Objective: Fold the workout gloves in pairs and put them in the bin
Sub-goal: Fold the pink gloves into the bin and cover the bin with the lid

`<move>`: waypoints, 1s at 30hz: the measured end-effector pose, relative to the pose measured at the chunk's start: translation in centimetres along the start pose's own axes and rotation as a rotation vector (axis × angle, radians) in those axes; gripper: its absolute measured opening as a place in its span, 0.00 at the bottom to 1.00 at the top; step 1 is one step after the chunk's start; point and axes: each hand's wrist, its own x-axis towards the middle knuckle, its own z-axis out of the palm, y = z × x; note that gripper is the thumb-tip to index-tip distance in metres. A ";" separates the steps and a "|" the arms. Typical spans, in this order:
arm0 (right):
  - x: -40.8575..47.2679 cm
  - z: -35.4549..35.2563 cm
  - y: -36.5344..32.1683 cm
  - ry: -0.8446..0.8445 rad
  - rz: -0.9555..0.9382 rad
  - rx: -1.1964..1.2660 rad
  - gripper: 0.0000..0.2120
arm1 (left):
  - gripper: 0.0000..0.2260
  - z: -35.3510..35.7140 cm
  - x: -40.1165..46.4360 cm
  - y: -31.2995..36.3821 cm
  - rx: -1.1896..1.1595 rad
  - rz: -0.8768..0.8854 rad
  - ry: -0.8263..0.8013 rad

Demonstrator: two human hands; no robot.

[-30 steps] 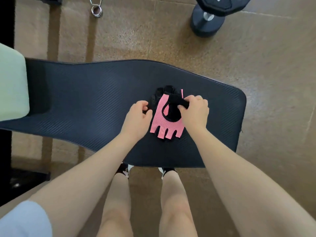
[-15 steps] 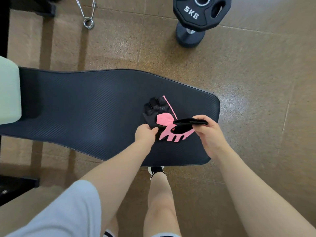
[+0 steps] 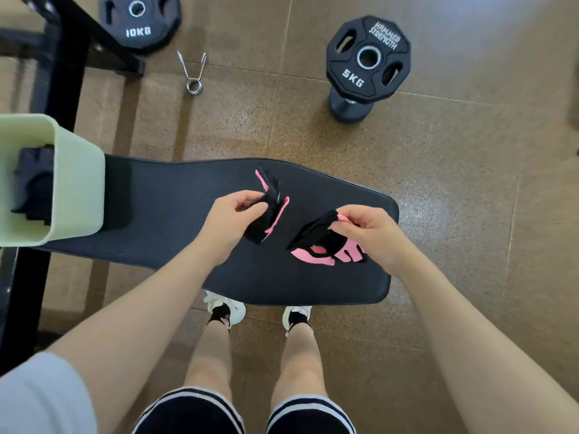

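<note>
Two pink-and-black workout gloves are held apart above the black bench pad (image 3: 175,208). My left hand (image 3: 230,219) grips one glove (image 3: 270,211), which hangs mostly black side out with a pink edge showing. My right hand (image 3: 368,228) pinches the other glove (image 3: 326,245) by its cuff, its pink fingers drooping onto the pad. A pale green bin (image 3: 78,189) stands on the pad's left end, with dark gloves (image 3: 34,186) inside it.
On the brown floor beyond the bench stand a 5 kg plate on a dumbbell (image 3: 366,64), a 10 kg plate (image 3: 139,21) and a metal spring clip (image 3: 192,72). A black rack frame (image 3: 67,67) rises at the left. My feet (image 3: 257,313) are under the pad's near edge.
The two gloves lay stacked together on the pad; now they are separated, one in each hand. The view has tilted up, bringing the bin and the weights into sight.
</note>
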 end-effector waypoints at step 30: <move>-4.3 7.5 -19.1 0.187 -0.171 -0.110 0.05 | 0.13 -7.2 -13.3 14.6 -0.269 0.174 -0.155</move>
